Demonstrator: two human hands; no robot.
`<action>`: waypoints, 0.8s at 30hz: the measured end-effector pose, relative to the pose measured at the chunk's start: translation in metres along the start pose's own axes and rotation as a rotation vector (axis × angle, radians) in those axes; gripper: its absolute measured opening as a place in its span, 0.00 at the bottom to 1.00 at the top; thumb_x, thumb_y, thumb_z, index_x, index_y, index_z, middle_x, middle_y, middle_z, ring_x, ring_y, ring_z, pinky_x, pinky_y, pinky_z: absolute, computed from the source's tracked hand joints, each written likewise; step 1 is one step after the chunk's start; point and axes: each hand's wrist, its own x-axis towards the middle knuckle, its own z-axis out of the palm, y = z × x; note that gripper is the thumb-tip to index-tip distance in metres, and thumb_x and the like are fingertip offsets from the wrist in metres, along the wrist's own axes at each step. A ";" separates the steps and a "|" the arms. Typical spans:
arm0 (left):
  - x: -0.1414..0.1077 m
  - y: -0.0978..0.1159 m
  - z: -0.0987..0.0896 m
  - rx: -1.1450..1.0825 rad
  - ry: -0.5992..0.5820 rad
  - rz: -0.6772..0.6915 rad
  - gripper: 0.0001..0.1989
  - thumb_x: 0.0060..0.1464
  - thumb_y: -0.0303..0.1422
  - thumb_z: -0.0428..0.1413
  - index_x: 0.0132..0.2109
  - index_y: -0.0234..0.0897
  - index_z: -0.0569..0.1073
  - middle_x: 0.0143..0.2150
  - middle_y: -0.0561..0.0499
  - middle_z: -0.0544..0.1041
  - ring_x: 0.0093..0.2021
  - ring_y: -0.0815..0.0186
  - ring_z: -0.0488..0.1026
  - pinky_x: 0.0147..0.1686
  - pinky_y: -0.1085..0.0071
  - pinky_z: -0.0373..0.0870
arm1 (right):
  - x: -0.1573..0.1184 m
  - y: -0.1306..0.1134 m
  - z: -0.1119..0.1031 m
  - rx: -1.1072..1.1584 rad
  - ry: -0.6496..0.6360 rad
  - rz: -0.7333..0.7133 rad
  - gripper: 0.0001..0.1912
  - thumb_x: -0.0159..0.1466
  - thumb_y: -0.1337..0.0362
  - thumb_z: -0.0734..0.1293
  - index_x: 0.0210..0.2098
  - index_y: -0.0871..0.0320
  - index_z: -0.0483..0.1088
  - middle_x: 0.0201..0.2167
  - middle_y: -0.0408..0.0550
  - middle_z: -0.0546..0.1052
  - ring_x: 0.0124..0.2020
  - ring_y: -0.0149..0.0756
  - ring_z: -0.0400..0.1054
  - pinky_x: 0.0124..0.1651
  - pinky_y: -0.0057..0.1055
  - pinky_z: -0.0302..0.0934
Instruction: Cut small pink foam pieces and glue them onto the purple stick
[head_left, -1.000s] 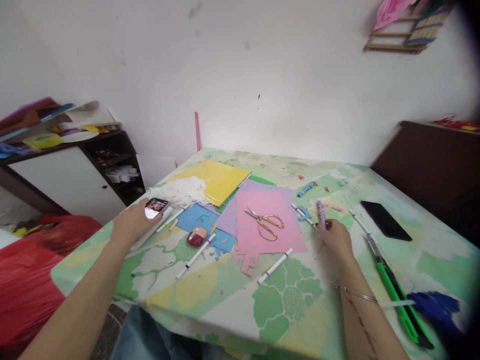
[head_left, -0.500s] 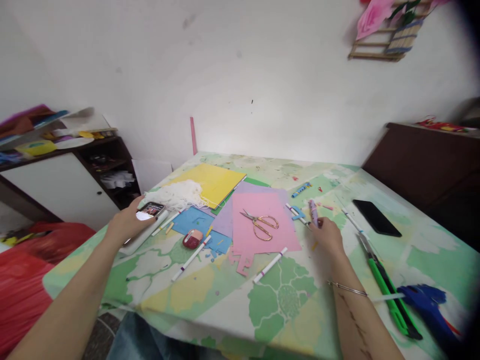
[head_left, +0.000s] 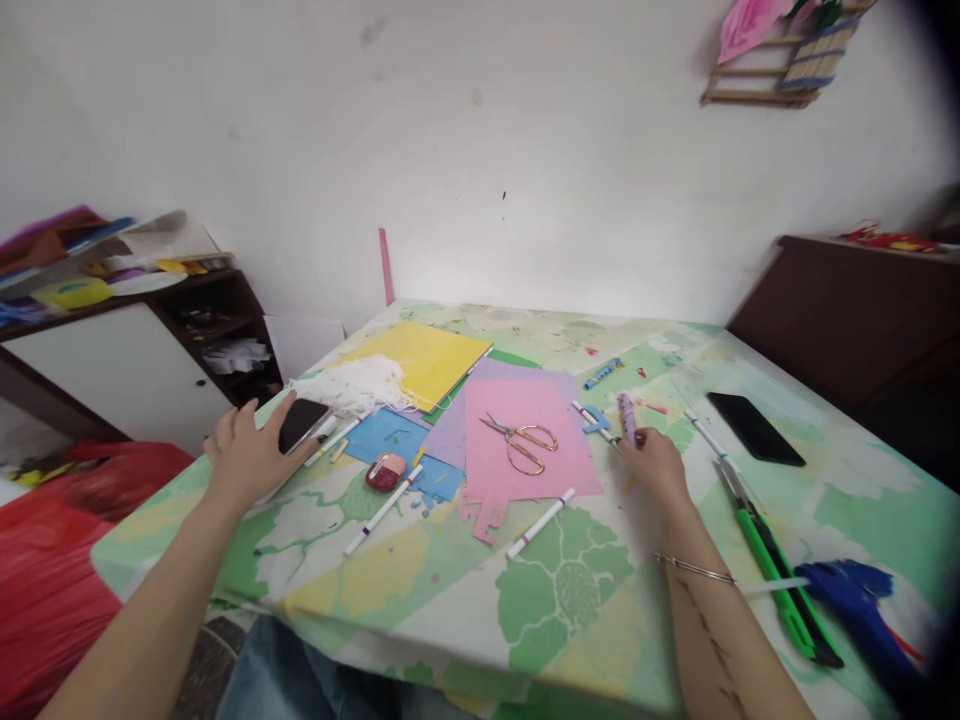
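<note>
My left hand (head_left: 244, 450) lies at the table's left side, fingers spread, with the thumb against a dark-screened phone (head_left: 301, 424). The phone rests on a white object (head_left: 289, 472) partly covered by the hand. On the right, the fingers of my right hand (head_left: 654, 462) are closed around the lower end of a lilac patterned stick (head_left: 627, 414). Beside it lie a cut blue paper piece (head_left: 596, 419) and a white marker. Gold-handled scissors (head_left: 525, 446) rest on pink paper (head_left: 487, 400) between my hands.
White yarn (head_left: 352, 385) and a yellow sheet (head_left: 435, 355) lie at the back left. Several white markers are scattered about. To the right are a black phone (head_left: 756, 428), a green utility knife (head_left: 780, 580) and a blue glue gun (head_left: 855, 600).
The phone screen by my left hand has gone from lit to dark. My left fingers have lifted off the phone and spread leftward. My right hand stays almost still.
</note>
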 end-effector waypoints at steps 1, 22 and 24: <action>-0.001 0.001 -0.001 0.001 0.003 -0.002 0.37 0.54 0.57 0.42 0.66 0.46 0.54 0.66 0.33 0.51 0.65 0.38 0.46 0.54 0.38 0.51 | 0.000 0.000 0.000 0.000 0.001 0.000 0.20 0.59 0.55 0.62 0.45 0.63 0.71 0.39 0.60 0.76 0.41 0.45 0.71 0.37 0.32 0.60; -0.017 -0.021 0.001 0.041 -0.040 0.007 0.32 0.54 0.56 0.43 0.61 0.46 0.65 0.67 0.36 0.51 0.65 0.36 0.43 0.54 0.36 0.50 | 0.000 0.001 0.000 -0.002 0.002 -0.019 0.21 0.59 0.56 0.63 0.45 0.63 0.71 0.39 0.60 0.76 0.40 0.46 0.71 0.36 0.32 0.59; -0.020 -0.025 0.001 0.015 -0.030 -0.008 0.34 0.54 0.56 0.44 0.63 0.44 0.62 0.67 0.34 0.49 0.65 0.36 0.47 0.54 0.39 0.53 | 0.001 0.001 0.000 -0.001 -0.001 -0.019 0.21 0.59 0.56 0.62 0.45 0.64 0.71 0.39 0.60 0.76 0.40 0.46 0.71 0.36 0.33 0.59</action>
